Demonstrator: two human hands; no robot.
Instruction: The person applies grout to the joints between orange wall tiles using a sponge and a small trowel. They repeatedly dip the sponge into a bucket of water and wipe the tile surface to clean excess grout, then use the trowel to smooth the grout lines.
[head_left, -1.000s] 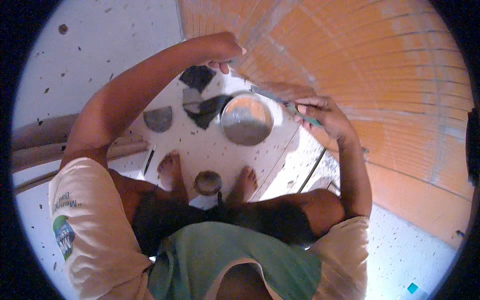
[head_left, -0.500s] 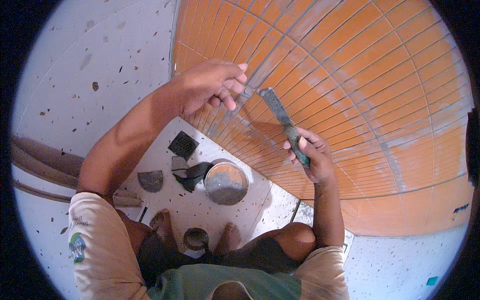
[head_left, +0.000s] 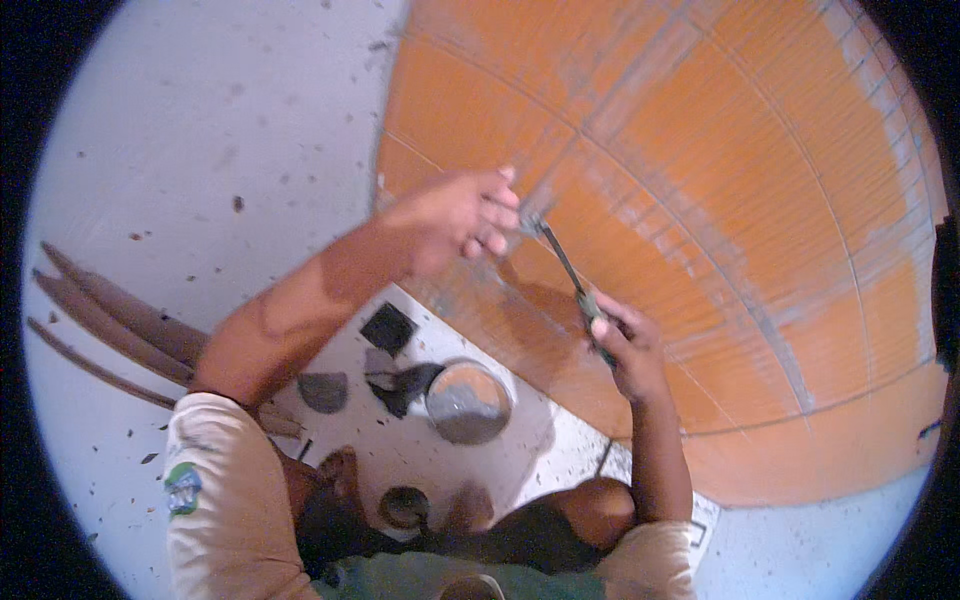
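Observation:
A narrow putty knife smeared with grey is gripped by its greenish handle in my right hand. Its blade points up and left, seen nearly edge-on, in front of an orange tiled wall. Beside the blade's tip is my left hand, its fingers loosely bent and apart. A grey patch shows between those fingertips and the tip; blur hides whether they touch. Grey paste fills many of the wall's thin joints and smears its surface. Below my hands stands a round bucket holding grey paste.
On the speckled white floor lie a dark square pad, a grey half-round piece and a black cloth-like item. A small dark round container sits between my feet. Long brown curved strips extend at the left.
My view has shifted, so the scene sits lower and further right. The putty knife has turned from flat-on to edge-on, and my left fingers stay close to its tip.

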